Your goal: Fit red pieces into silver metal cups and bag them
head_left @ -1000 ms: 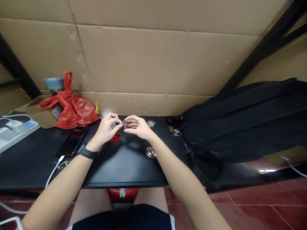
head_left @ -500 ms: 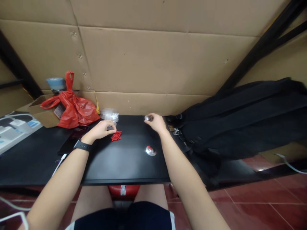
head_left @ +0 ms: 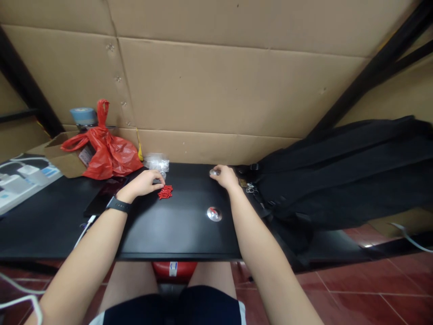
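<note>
Beside a small pile of red pieces (head_left: 165,192) on the black table (head_left: 182,239), my left hand (head_left: 151,181) rests with its fingers curled together; whether they hold anything is too small to tell. Behind that hand lies clear plastic packaging (head_left: 158,164). My right hand (head_left: 225,176) is near the back edge of the table, its fingers closed on a small shiny metal object (head_left: 214,172). A round silver dish (head_left: 214,214) with something red in or reflected on it stands nearer the front edge.
At the left are a red plastic bag (head_left: 110,155), a cardboard box (head_left: 64,160), a dark phone (head_left: 104,196) and a white power strip (head_left: 30,185). A black backpack (head_left: 345,171) and keys (head_left: 251,188) lie at the right. Cardboard stands behind the table.
My right hand has come slightly down and to the right with the metal object, which now looks flatter. My left hand has kept its place by the red pieces. The view has shifted a little.
</note>
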`<state>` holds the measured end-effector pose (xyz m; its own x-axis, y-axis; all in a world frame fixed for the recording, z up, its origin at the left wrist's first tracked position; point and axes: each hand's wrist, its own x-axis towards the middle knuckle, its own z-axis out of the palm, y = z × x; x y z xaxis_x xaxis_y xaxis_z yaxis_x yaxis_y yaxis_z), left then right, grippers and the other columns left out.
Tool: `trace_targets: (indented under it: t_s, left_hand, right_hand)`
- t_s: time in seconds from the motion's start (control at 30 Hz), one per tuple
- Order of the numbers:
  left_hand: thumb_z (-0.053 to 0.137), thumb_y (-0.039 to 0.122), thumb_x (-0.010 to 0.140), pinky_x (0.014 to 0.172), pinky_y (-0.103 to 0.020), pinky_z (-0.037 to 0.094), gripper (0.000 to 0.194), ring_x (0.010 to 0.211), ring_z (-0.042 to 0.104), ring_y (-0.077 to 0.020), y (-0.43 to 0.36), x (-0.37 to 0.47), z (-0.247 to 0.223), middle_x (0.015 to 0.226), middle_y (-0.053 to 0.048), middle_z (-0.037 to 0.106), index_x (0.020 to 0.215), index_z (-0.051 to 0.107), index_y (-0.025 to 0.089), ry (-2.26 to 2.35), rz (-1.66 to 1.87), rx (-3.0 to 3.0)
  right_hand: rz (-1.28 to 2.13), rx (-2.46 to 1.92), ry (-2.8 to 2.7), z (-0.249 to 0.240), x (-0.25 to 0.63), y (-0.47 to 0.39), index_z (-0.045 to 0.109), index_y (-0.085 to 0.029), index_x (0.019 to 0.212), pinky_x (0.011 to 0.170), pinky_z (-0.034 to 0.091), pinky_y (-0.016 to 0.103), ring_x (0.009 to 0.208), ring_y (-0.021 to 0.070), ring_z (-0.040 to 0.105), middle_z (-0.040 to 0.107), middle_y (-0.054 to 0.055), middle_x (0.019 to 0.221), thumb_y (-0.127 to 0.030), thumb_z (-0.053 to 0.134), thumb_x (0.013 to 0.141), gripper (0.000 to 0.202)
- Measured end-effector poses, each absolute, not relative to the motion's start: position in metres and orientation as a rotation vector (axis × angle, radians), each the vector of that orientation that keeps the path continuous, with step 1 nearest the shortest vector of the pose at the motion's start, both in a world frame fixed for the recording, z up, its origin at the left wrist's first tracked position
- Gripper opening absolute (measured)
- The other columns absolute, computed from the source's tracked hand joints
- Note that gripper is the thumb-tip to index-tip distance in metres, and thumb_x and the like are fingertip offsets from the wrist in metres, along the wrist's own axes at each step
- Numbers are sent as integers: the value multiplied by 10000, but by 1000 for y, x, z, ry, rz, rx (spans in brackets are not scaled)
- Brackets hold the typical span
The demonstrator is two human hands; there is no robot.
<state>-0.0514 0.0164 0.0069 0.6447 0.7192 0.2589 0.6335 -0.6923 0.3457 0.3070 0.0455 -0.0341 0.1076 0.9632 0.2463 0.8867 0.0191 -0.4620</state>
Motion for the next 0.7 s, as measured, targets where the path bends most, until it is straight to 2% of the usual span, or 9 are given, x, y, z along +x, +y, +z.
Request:
trace_targets:
  t_s: [0.23, 0.4, 0.53, 0.63, 0.7]
  left_hand:
    - [511, 373, 909, 796, -276, 485, 269, 858, 649, -191, 12, -48, 11, 918, -59, 705, 895, 704, 186, 1117, 591, 2668]
    - [516, 323, 928, 842, -303, 477, 218, 895, 635, -196, 0, -26, 13, 951, -66, 691, 938, 684, 184, 1081, 669, 2695]
    - [518, 272, 950, 931, -329, 441, 206, 1043, 604, -205, -33, 25, 7, 1107, -67, 664, 1099, 649, 217, 853, 680, 2742]
    - [539, 286, 956, 943, -348, 413, 311, 1134, 564, -216, -62, 60, 0, 1247, -56, 625, 1264, 579, 285, 683, 594, 2781]
    - [518, 276, 970, 945, -346, 400, 316, 1162, 548, -214, -75, 72, -4, 1289, -44, 612, 1277, 579, 321, 576, 536, 2799]
  right_hand:
    - [226, -1877, -1817, -37, 308, 48, 712, -257, 1043, 818, 486, 283, 920, 197, 672, 738, 49, 998, -346, 731, 779, 279]
    - [229, -1893, -1828, -36, 308, 48, 706, -262, 1027, 792, 484, 279, 903, 195, 671, 735, 41, 1000, -326, 721, 773, 262]
    - [235, -1872, -1809, -35, 309, 48, 689, -255, 1062, 817, 483, 273, 927, 192, 664, 726, 46, 1033, -299, 756, 732, 339]
    - [251, -1858, -1803, -35, 310, 48, 680, -244, 1084, 826, 485, 274, 938, 193, 662, 719, 55, 1047, -292, 775, 711, 388]
    - [255, -1860, -1801, -35, 310, 47, 679, -239, 1087, 826, 487, 278, 941, 197, 661, 716, 61, 1049, -291, 777, 709, 395]
